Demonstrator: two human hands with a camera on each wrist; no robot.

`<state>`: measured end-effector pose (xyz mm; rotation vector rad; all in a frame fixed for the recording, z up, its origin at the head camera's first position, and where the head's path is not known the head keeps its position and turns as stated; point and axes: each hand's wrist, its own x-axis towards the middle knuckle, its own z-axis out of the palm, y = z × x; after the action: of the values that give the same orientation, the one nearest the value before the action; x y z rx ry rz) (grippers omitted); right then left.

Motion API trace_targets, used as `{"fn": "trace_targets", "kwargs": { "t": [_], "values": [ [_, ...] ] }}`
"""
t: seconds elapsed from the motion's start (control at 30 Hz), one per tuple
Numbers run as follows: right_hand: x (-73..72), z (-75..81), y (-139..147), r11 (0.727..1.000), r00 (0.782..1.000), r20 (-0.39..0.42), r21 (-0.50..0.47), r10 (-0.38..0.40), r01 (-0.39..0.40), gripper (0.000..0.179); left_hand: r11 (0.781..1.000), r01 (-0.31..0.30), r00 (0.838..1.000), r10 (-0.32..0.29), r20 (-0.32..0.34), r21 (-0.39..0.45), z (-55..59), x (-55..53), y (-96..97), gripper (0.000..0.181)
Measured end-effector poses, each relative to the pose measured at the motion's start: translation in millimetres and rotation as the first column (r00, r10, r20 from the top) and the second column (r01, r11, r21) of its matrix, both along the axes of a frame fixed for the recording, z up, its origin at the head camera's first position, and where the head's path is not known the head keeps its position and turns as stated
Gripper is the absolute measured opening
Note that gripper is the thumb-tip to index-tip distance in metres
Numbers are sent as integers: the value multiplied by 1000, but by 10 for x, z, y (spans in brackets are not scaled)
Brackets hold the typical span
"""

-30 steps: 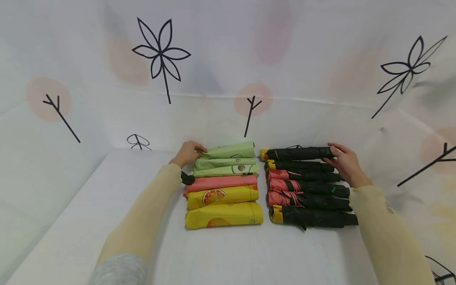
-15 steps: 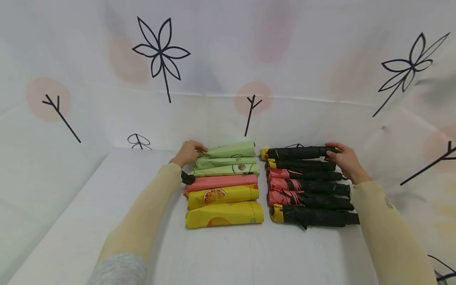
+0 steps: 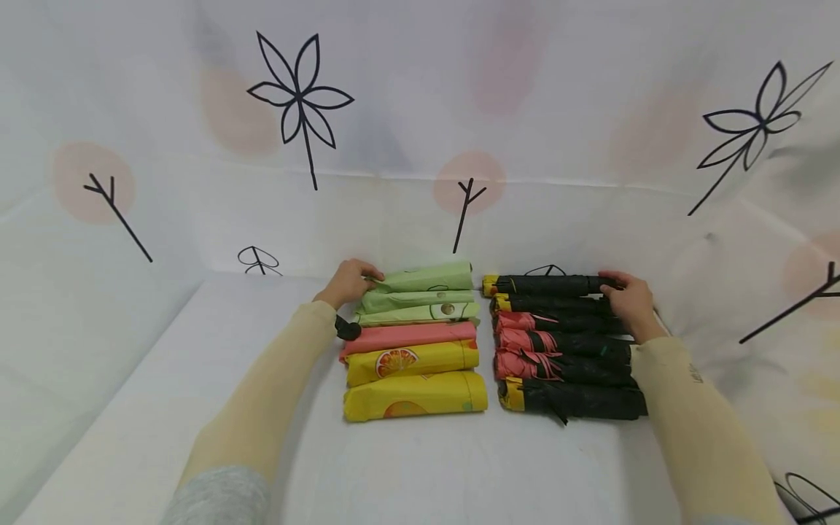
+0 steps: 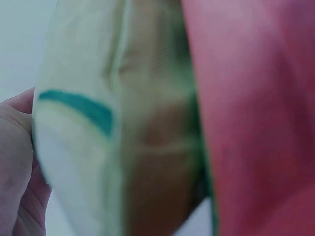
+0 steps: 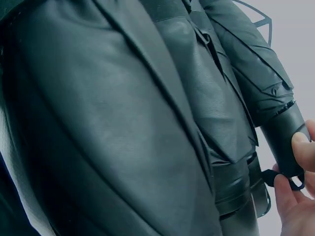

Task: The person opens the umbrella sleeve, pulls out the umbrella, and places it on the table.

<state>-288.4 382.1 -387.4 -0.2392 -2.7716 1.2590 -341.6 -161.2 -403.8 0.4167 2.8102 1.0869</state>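
At the back of the white table (image 3: pixel 420 467), my left hand (image 3: pixel 344 283) holds the left end of a light green fabric sleeve (image 3: pixel 426 278). In the left wrist view that hand (image 4: pixel 17 167) is partly hidden behind pale green printed fabric (image 4: pixel 78 73). My right hand (image 3: pixel 633 300) grips the right end of the farthest folded umbrella (image 3: pixel 545 284), black with a yellow tip. The right wrist view shows thumb and fingers (image 5: pixel 298 196) on its black handle (image 5: pixel 284 142), beside a small strap (image 5: pixel 269 177). Both things lie on the table.
Nearer me in the left row lie two more green sleeves (image 3: pixel 420 300), a pink sleeve (image 3: pixel 410 335) and two yellow sleeves (image 3: pixel 420 397). Several black folded umbrellas (image 3: pixel 571 397) with pink or yellow tips line up on the right. A patterned white cloth (image 3: pixel 558 146) stands behind.
My right hand shifts slightly left and toward me at the umbrella's end, and the right forearm swings left. The left hand and both rows stay nearly still.
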Motion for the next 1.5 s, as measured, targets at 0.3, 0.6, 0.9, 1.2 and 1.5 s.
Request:
{"fn": "trace_targets", "kwargs": {
  "t": [0.3, 0.6, 0.9, 1.2, 1.5],
  "values": [
    [-28, -46, -16, 998, 998, 10, -14, -65, 65, 45, 1000, 6, 1000, -6, 0, 9, 17, 13, 14, 22],
    [-42, -131, -34, 994, 994, 1, -15, -106, 106, 44, 1000, 21, 1000, -21, -15, 4, -1, 9, 7, 23],
    [-64, -215, -2, 990, 990, -32, 34, -137, 138, 40, 1000, 14, 1000, -14, -1, 13, -10, 9, 10, 22],
    [-15, -147, 21, 991, 994, -57, 91, -89, 94, 40, 1000, 25, 999, -25, -27, 14, 27, -19, 30, 21],
    [25, 49, 44, 990, 995, -80, 123, -56, 65, 42, 999, 38, 998, -37, -44, 31, 112, -12, 57, 22]
  ]
}}
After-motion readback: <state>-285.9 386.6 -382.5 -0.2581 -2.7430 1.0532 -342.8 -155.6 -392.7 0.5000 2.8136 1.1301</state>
